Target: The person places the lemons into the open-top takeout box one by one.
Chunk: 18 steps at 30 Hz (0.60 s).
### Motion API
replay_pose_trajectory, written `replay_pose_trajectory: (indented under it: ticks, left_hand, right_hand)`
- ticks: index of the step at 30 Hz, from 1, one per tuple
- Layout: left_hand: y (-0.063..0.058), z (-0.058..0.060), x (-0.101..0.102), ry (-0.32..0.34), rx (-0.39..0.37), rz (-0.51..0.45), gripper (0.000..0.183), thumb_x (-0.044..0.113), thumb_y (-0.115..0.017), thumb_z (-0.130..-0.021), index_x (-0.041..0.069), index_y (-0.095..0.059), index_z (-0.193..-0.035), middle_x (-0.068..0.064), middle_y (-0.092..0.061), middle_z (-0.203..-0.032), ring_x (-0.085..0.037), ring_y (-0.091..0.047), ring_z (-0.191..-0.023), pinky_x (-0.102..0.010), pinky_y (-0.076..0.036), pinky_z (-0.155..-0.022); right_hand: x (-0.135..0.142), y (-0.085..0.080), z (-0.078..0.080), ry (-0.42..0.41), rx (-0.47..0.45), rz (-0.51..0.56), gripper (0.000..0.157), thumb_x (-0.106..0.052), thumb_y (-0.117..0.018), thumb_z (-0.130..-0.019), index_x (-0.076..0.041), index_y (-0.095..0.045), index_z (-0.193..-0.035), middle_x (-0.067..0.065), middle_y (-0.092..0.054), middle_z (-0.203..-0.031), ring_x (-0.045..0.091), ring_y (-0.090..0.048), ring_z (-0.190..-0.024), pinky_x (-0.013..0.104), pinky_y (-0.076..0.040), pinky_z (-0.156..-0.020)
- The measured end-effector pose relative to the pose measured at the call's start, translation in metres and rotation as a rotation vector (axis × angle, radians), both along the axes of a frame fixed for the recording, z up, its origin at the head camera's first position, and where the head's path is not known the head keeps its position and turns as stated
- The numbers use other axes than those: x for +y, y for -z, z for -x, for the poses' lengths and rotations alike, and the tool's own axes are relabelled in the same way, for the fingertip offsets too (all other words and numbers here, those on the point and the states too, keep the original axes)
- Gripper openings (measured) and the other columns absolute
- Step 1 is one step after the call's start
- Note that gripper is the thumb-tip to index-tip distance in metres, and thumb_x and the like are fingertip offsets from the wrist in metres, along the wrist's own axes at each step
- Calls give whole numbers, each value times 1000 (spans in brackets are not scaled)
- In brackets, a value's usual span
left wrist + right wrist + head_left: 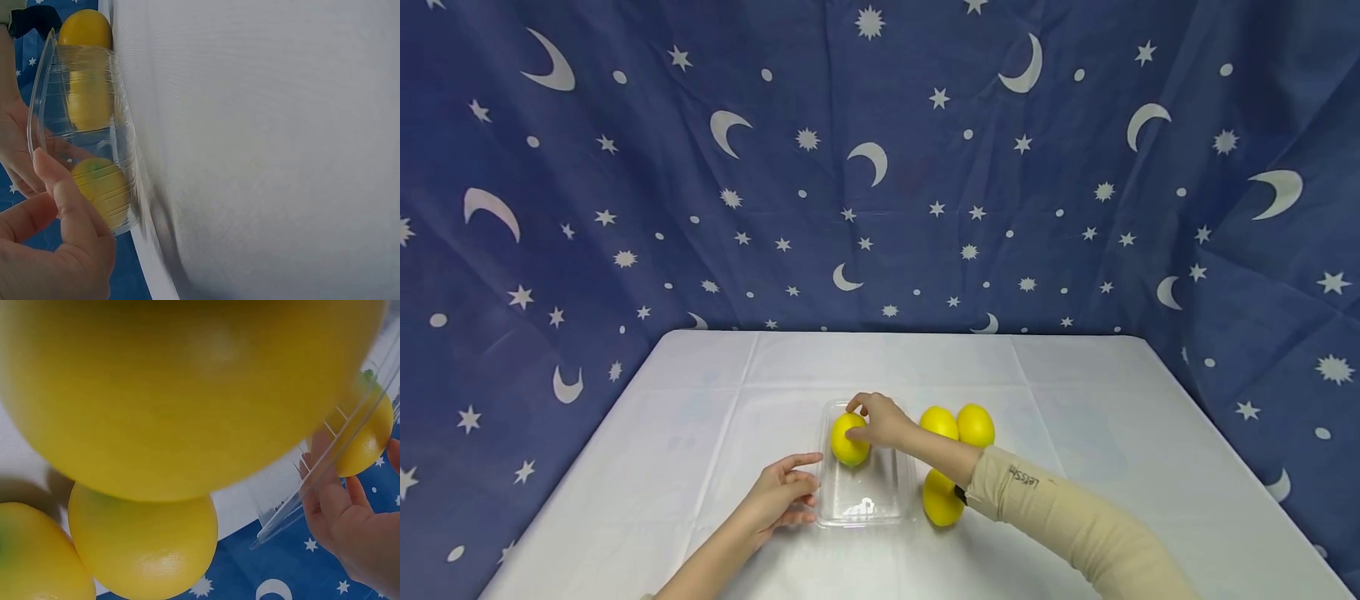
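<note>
Right hand [883, 421] was clamped on one lemon [844, 452], thumb and fingers curled round it, with the fruit directly below the fingertips, inside the far end of the clear plastic tray [880, 487]. Couldn't tell whether the tray floor carried its full weight. Left hand [782, 496] had its fingers apart and fairly straight, held nothing, and sat at the tray wall just to its right; contact looked light. Tray lay on the bench [1075, 450], under the right hand. Two lemons [975, 426] sat to the right of that hand, beyond its wrist; a third lemon [942, 504] sat on the near side, partly hidden by the wrist. My read: best practice was to seat the fruit softly against the end, steady the light tray with the left fingers without flexing it, release straight up, and keep the forearm off the neighbours.
</note>
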<state>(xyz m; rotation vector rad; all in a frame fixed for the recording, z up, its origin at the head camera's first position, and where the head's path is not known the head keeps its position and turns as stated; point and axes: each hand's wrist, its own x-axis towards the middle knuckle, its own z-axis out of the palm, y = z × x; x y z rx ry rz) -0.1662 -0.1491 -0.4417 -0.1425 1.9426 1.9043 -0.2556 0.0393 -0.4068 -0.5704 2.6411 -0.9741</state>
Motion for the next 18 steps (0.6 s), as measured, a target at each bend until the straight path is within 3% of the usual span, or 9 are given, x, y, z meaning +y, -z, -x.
replay_pose_trajectory:
  ticks: [3,13,18]
  left_hand:
    - [0,0,0,1,0,1,52,6,-55,-91,-2,-37,-139,-1,-59,-90,-8,-55,-71,-21,-58,-61]
    - [-2,-1,0,2,-2,11,51,6,-55,-91,-2,-37,-138,-1,-59,-90,-8,-55,-71,-21,-58,-61]
    - [-2,0,0,6,2,11,52,5,-55,-91,-2,-36,-138,-1,-59,-90,-9,-55,-71,-21,-58,-61]
  right_hand:
    - [1,-1,-1,9,26,-1,33,-15,-71,-82,-5,-61,-113,17,-61,-108,26,-57,-91,34,-54,-75]
    - [8,-5,-3,-8,52,89,31,-9,-70,-82,-1,-61,-111,19,-62,-102,20,-59,-75,25,-54,-65]
    - [12,-8,-2,-2,58,154,28,-9,-68,-84,0,-62,-109,14,-63,-93,17,-59,-72,20,-54,-62]
